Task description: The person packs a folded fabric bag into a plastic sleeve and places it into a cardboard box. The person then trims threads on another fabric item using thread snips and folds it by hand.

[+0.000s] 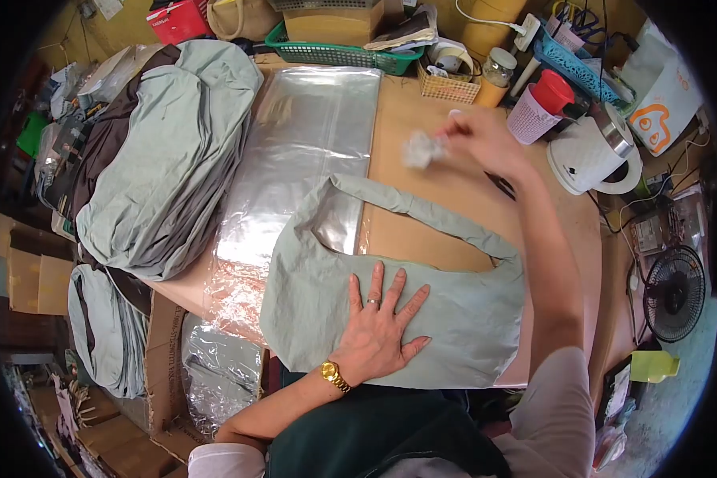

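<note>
A pale grey-green shoulder bag (319,295) lies flat on the table before me, its strap looped toward the far side. My left hand (378,334), with a ring and a gold watch, rests open on the bag's front, fingers spread. Beyond the strap, my right hand (486,139) is raised over the brown table surface, fingers pinched. At its fingertips is a small whitish crumpled thing (424,150), smeared by motion, so its kind is unclear. A dark slim object, partly hidden, lies by the right wrist.
Clear plastic sleeves (319,103) lie stacked left of the bag, beside a pile of similar bags (159,151). A white kettle (585,155), a red cup (551,92) and a wicker basket (448,86) stand at the back right. An open carton (163,358) sits below the left edge.
</note>
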Tool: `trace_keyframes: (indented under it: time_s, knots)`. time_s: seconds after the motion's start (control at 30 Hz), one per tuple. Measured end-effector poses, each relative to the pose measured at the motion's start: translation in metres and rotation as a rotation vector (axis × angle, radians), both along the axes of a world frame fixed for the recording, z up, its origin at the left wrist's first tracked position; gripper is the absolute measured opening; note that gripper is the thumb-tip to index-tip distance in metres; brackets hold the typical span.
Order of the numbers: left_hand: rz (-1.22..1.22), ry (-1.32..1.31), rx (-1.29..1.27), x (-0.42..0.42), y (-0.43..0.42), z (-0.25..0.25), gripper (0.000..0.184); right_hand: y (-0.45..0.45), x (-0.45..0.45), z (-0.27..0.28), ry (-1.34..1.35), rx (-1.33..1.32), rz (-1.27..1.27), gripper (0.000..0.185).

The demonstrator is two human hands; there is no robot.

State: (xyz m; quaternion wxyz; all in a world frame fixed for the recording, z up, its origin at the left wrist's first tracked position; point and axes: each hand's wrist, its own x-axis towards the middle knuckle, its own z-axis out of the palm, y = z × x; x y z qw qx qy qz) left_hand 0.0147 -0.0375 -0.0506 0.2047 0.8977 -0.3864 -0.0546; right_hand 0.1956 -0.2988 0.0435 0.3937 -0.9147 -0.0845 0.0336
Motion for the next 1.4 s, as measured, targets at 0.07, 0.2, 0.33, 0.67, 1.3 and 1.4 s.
trace_keyframes:
  time_s: [0.07,0.2,0.33,0.67,1.3,1.4]
  knots:
    - [0.0,0.007,-0.005,-0.001,-0.001,0.0,0.074,0.01,-0.064,0.005,0.219,0.242,0.102,0.015]
    - [-0.008,-0.003,0.049,-0.002,0.0,0.001,0.072,0.033,-0.15,-0.008,0.254,0.127,0.251,0.012]
    - [-0.011,-0.044,0.014,-0.005,-0.001,-0.001,0.071,0.041,-0.179,-0.045,-0.293,-0.278,0.029,0.016]
    - [-0.065,-0.004,-0.012,-0.018,0.003,0.002,0.072,0.027,-0.214,-0.06,-0.384,-0.418,-0.041,0.027]
    - [-0.039,0.033,-0.057,-0.014,0.004,-0.001,0.087,0.047,-0.208,-0.085,-0.416,-0.421,0.209,0.016]
    - [-0.069,0.017,-0.037,-0.013,0.003,-0.001,0.087,0.042,-0.2,-0.089,-0.362,-0.413,0.252,0.016]
